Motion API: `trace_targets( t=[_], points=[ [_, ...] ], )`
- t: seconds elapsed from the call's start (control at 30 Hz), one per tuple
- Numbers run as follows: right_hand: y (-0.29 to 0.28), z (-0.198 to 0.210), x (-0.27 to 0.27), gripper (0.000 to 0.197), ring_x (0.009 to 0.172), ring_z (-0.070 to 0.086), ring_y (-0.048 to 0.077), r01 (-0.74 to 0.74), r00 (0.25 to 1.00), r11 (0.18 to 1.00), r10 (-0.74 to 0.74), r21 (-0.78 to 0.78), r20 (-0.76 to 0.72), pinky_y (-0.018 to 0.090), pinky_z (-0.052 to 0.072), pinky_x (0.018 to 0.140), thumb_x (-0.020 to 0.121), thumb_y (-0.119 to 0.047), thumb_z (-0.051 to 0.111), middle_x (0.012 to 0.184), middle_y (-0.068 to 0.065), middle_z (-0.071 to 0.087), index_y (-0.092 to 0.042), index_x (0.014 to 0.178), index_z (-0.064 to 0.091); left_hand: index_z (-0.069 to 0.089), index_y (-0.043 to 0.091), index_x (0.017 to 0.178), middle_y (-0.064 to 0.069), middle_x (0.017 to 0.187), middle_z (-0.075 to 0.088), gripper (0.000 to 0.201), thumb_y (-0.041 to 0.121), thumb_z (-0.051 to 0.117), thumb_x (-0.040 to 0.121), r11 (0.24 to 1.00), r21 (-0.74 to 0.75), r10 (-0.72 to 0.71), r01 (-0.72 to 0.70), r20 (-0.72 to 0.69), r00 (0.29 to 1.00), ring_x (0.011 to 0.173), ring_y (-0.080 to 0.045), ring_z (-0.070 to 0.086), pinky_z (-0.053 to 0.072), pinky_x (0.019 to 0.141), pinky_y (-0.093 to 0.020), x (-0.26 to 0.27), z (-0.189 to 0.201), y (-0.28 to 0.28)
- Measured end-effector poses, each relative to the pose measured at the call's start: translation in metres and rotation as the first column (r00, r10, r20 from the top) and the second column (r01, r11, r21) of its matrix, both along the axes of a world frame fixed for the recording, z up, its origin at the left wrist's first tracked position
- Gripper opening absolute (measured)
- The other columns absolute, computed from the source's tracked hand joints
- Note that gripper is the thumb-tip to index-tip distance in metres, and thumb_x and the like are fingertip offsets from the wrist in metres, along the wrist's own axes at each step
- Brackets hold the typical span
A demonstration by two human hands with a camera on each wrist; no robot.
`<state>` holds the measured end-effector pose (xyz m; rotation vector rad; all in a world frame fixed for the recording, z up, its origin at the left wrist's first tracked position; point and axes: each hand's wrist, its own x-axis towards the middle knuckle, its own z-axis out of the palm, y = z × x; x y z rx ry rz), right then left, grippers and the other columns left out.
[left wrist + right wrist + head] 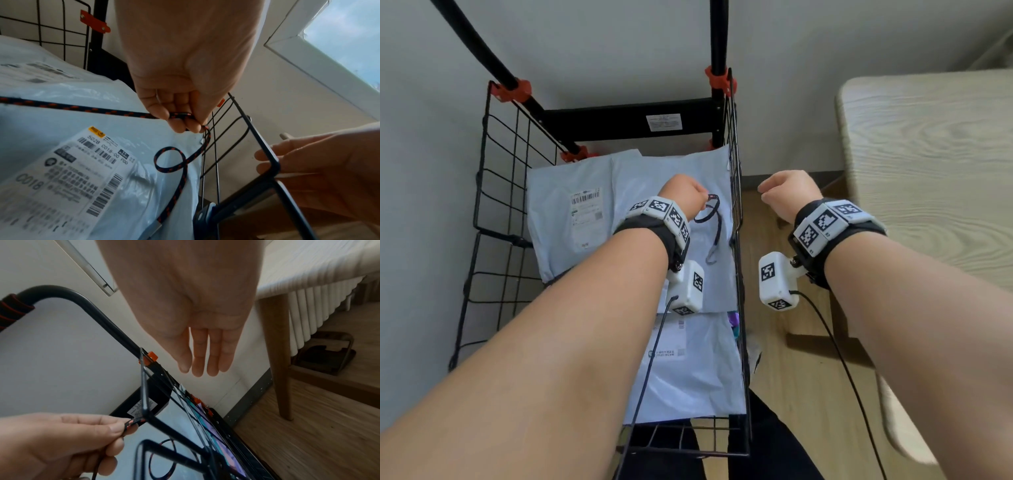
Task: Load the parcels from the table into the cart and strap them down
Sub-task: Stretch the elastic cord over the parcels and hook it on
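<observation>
Several pale blue mailer parcels [571, 212] lie in the black wire cart [736, 161]. A black-and-orange cord [72, 107] runs across the top parcel [51, 133] and curls in a loop [714, 219] near the right wall. My left hand [700, 198] is over the parcels, close to that wall, and pinches the cord [131, 422] between thumb and fingers [180, 128]. My right hand [765, 192] hangs just outside the cart's right wall with its fingers [203, 356] straight and together, holding nothing.
A light wooden table [928, 154] stands to the right, its leg [277, 353] on the wood floor [784, 342]. The cart's black handle bars [82, 305] rise against a pale wall. The wall also runs close along the cart's left side.
</observation>
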<state>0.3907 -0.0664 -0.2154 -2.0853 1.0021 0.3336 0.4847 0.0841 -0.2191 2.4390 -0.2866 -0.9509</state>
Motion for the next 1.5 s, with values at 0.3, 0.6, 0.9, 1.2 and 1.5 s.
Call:
trace_targets(
  t=[0.3, 0.6, 0.9, 1.2, 1.5],
  points=[
    [-0.012, -0.029, 0.015, 0.025, 0.117, 0.056, 0.019, -0.1, 0.993, 0.99, 0.106, 0.095, -0.057, 0.031, 0.046, 0.093, 0.093, -0.015, 0.06, 0.125, 0.002, 0.061, -0.02, 0.116, 0.067, 0.071, 0.005, 0.1, -0.006, 0.081, 0.062, 0.019, 0.008, 0.054, 0.092, 1.0, 0.0, 0.03, -0.03, -0.051, 0.998, 0.082, -0.021, 0.056, 0.05, 0.087, -0.033, 0.018, -0.023, -0.03],
    [-0.014, -0.05, 0.035, 0.02, 0.112, 0.058, 0.019, -0.111, 0.983, 0.984, 0.13, 0.14, -0.131, 0.028, 0.046, 0.087, 0.091, -0.015, 0.062, 0.119, 0.004, 0.063, -0.017, 0.11, 0.069, 0.069, 0.008, 0.103, -0.002, 0.076, 0.06, 0.019, 0.01, 0.052, 0.096, 0.998, 0.052, -0.029, 0.038, -0.153, 0.988, 0.081, -0.018, 0.057, 0.049, 0.075, -0.027, 0.026, -0.042, -0.043],
    [-0.015, -0.06, 0.032, 0.015, 0.104, 0.062, 0.021, -0.081, 0.972, 0.976, 0.121, 0.2, -0.199, 0.034, 0.052, 0.092, 0.088, -0.014, 0.066, 0.11, 0.006, 0.065, -0.015, 0.102, 0.069, 0.068, 0.003, 0.11, -0.002, 0.076, 0.057, 0.023, 0.003, 0.051, 0.095, 0.939, 0.185, -0.233, 0.289, -0.273, 0.933, 0.083, -0.019, 0.055, 0.048, 0.076, -0.025, 0.022, -0.043, -0.054],
    [-0.008, -0.068, 0.028, 0.004, 0.095, 0.062, 0.018, -0.068, 0.973, 0.951, 0.131, 0.302, -0.191, 0.038, 0.053, 0.094, 0.082, -0.015, 0.072, 0.09, 0.002, 0.065, -0.017, 0.083, 0.068, 0.056, 0.019, 0.067, 0.002, 0.067, 0.055, 0.029, 0.014, 0.055, 0.095, 0.968, 0.136, -0.163, 0.21, -0.292, 0.942, 0.059, -0.008, 0.049, 0.04, 0.053, -0.014, 0.013, -0.051, -0.052],
    [-0.006, -0.078, 0.025, 0.014, 0.087, 0.06, 0.012, -0.044, 0.993, 0.945, 0.077, 0.325, -0.091, 0.032, 0.053, 0.086, 0.081, -0.009, 0.072, 0.091, -0.001, 0.064, -0.02, 0.081, 0.063, 0.053, 0.019, 0.067, 0.001, 0.066, 0.054, 0.029, 0.009, 0.052, 0.095, 0.984, 0.104, -0.106, 0.144, -0.301, 0.948, 0.057, -0.008, 0.049, 0.042, 0.05, -0.013, 0.01, -0.056, -0.052]
  ],
)
